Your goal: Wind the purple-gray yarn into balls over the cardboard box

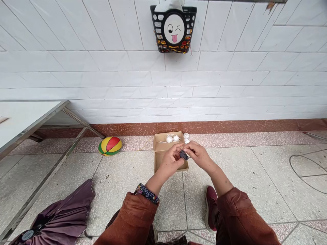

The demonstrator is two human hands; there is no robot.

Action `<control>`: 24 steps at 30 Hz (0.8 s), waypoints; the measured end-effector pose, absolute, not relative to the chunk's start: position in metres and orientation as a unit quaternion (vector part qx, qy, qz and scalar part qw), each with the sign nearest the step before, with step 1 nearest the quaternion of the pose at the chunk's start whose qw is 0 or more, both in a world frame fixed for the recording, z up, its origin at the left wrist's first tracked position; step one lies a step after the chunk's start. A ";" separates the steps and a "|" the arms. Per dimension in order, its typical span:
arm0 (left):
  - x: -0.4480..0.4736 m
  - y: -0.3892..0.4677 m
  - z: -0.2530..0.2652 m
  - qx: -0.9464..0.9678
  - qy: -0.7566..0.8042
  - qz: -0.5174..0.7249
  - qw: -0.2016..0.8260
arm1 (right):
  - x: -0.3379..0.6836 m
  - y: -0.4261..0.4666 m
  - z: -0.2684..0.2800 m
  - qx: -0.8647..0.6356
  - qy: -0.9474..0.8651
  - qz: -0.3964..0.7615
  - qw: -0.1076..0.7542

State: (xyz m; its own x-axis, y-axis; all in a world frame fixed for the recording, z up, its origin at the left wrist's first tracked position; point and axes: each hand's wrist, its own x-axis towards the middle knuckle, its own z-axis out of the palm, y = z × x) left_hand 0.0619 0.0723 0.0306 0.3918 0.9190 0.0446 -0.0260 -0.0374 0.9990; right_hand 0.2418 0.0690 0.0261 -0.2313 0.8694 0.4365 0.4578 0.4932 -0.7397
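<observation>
My left hand (170, 159) and my right hand (199, 156) meet in front of me, both closed around a small dark blue-grey piece of yarn work (183, 155). It looks knitted or crocheted, though its exact form is too small to tell. A thin dark line sticks out on its right side; I cannot make out whether it is yarn or a hook. Below the hands an open cardboard box (158, 160) lies on the floor, partly hidden by them. Two white yarn balls (169, 138) rest in its far half, and more white balls (186, 136) sit just outside its right edge.
A black basket (174, 29) with a winking face hangs on the white tiled wall. Left of the box lies a colourful ball (110, 146). A metal-framed table (28, 115) stands at left, with a purple umbrella (63, 214) near it. At right is a wire frame (310, 170).
</observation>
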 end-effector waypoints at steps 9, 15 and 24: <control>0.058 0.074 0.043 0.436 0.341 0.431 0.713 | 0.241 0.073 0.017 -0.457 -0.740 0.254 0.424; 0.059 0.077 0.043 0.362 0.344 0.476 0.724 | 0.239 0.071 0.008 -0.468 -0.770 0.226 0.370; 0.057 0.087 0.028 0.562 0.460 0.470 0.501 | 0.237 0.056 0.045 -0.413 -0.794 0.282 0.345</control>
